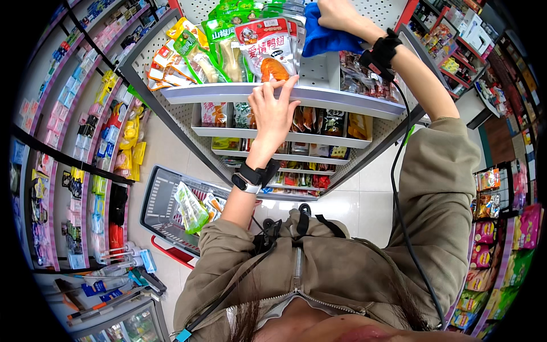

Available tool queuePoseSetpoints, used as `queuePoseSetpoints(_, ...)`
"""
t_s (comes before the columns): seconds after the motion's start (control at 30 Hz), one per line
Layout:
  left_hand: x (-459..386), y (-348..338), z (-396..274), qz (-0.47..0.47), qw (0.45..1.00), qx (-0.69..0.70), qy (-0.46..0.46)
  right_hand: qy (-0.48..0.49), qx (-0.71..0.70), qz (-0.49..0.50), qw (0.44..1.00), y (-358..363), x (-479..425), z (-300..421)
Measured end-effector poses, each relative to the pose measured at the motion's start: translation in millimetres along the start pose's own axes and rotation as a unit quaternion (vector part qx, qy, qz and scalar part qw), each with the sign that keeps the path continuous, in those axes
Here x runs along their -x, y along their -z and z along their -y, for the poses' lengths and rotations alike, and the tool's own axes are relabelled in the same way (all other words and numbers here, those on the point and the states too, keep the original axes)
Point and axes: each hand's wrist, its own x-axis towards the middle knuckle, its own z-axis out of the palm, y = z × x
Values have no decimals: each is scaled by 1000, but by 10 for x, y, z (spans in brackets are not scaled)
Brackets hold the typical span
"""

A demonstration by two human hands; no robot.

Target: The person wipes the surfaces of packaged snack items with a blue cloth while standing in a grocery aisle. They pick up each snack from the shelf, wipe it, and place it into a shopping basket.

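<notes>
My right hand [337, 16] grips a blue cloth [329, 38] above the top shelf of a perforated metal rack. Bare shelf surface [315, 70] shows just below the cloth. With fingers spread, my left hand [273, 107] rests on the pale front lip [342, 97] of that shelf. Its fingertips touch the lower edge of a red-and-white snack pouch [265, 47] picturing a wing. Green pouches of chicken feet [226, 47] stand left of it, with orange-and-white packets [169, 64] leaning in the corner. Small dark packets [367, 75] fill the compartment right of the cloth.
Lower shelves hold more pouches [305, 119]. A grey shopping basket [160, 205] with a red handle [171, 252] sits at lower left, containing a green-and-white package [192, 209]. Stocked shelves [72, 128] line the left; bagged snacks [478, 265] stand at right. A black cable [395, 171] hangs from my right wrist.
</notes>
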Motion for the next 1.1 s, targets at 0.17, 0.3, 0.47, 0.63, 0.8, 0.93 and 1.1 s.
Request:
queuePoseSetpoints(0.17, 15, -12, 4, -4, 1000, 0, -1, 14, 57, 12, 998, -258, -23, 85)
queuePoseSetpoints(0.3, 23, 35, 13, 5, 1000, 5, 11, 43, 83, 135, 986, -138, 191, 379)
queuePoseSetpoints(0.47, 41, -15, 43, -10, 1000, 12, -2, 83, 22, 232, 969, -30, 358, 528)
queuePoseSetpoints(0.63, 62, -31, 34, -11, 1000, 18, -6, 264, -192, 322, 889, 213, 520, 518)
queuePoseSetpoints(0.8, 158, 88, 86, 30, 999, 17, -34, 266, -281, 177, 905, 586, 768, 311)
queuePoseSetpoints(0.93, 244, 232, 137, 104, 989, 98, -49, 172, -279, 97, 940, 1212, 1185, 415)
queuePoseSetpoints(1.1, 839, 594, 448, 272, 867, 396, 133, 140, -355, 74, 921, 854, 1807, 1199)
